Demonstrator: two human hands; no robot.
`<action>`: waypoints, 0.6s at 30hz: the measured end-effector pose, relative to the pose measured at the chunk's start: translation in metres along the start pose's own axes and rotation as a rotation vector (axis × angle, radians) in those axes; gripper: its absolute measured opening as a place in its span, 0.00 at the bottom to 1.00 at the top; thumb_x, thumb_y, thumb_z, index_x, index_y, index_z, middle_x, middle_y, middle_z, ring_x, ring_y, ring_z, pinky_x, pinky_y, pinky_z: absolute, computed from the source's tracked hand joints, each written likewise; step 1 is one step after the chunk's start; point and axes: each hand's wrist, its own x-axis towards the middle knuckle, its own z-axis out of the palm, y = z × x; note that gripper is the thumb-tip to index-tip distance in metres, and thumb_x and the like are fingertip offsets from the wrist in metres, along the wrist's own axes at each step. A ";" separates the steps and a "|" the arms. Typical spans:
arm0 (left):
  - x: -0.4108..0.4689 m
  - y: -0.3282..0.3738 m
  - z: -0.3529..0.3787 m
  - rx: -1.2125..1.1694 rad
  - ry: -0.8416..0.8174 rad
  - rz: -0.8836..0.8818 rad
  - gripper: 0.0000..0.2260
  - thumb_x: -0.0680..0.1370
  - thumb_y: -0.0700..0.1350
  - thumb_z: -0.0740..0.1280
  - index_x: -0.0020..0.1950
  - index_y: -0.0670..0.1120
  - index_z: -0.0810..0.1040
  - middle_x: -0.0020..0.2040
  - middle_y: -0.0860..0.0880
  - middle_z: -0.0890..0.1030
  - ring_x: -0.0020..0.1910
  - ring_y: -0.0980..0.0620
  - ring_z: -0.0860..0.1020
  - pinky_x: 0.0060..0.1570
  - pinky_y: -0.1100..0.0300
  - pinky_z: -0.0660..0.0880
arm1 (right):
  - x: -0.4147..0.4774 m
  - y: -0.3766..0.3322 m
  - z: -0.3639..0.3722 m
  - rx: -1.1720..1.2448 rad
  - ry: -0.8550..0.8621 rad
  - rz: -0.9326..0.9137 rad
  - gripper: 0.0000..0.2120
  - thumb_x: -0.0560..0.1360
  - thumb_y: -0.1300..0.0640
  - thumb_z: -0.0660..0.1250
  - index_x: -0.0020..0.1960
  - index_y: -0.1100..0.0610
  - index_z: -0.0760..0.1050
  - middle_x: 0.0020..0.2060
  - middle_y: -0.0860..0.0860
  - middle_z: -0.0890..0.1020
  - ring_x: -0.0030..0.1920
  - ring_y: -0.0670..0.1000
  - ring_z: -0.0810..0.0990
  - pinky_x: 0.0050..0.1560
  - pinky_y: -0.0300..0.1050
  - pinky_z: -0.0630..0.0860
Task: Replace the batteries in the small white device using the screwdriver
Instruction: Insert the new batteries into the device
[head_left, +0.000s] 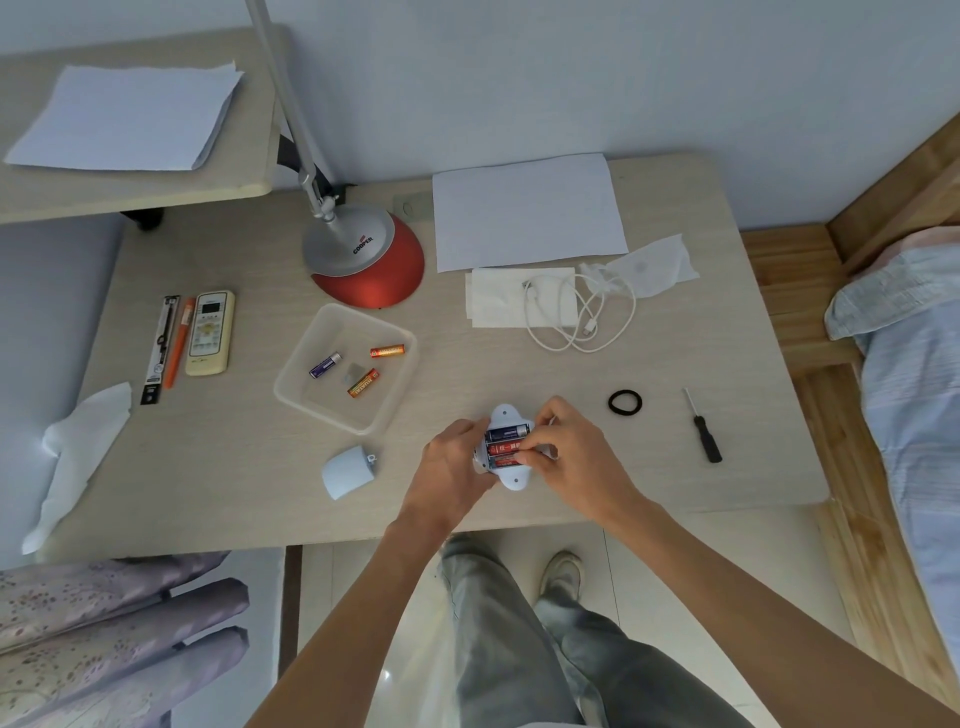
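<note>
The small white device (505, 415) lies near the table's front edge with its battery bay facing up. Three batteries (504, 446) sit side by side in the bay, one blue and two red. My left hand (451, 457) grips the device's left side. My right hand (566, 446) holds its right side, with fingertips pressing on the nearest red battery. The white battery cover (347, 472) rests on the table to the left. A black-handled screwdriver (702, 427) lies apart at the right. A clear tray (306, 384) behind the device holds three loose batteries (363, 382).
A red lamp base (370, 260) stands behind the tray. White paper (524, 210), a coiled white cable (582, 312) and a black hair tie (625, 402) lie at the back right. A remote (209, 332) and pens (169, 348) lie at left, with tissue (78, 452) near the left edge.
</note>
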 end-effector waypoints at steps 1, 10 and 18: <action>0.000 0.000 0.000 0.002 -0.001 0.002 0.30 0.70 0.42 0.84 0.71 0.44 0.81 0.58 0.46 0.84 0.54 0.50 0.82 0.59 0.60 0.79 | 0.001 0.000 0.001 0.031 0.007 0.023 0.04 0.76 0.56 0.79 0.49 0.55 0.87 0.49 0.47 0.74 0.42 0.47 0.78 0.46 0.38 0.77; 0.001 0.002 0.000 -0.001 -0.004 -0.011 0.28 0.70 0.43 0.84 0.70 0.45 0.82 0.56 0.46 0.85 0.51 0.50 0.82 0.56 0.63 0.77 | 0.011 -0.004 0.002 0.080 0.043 0.171 0.18 0.69 0.55 0.82 0.52 0.51 0.76 0.50 0.45 0.73 0.46 0.48 0.79 0.46 0.41 0.78; 0.003 0.003 -0.002 0.019 -0.007 -0.010 0.26 0.71 0.43 0.84 0.68 0.45 0.84 0.54 0.45 0.85 0.49 0.49 0.82 0.55 0.54 0.82 | 0.018 -0.008 -0.002 0.046 -0.028 0.138 0.22 0.71 0.53 0.80 0.60 0.53 0.75 0.55 0.48 0.73 0.48 0.51 0.80 0.50 0.51 0.81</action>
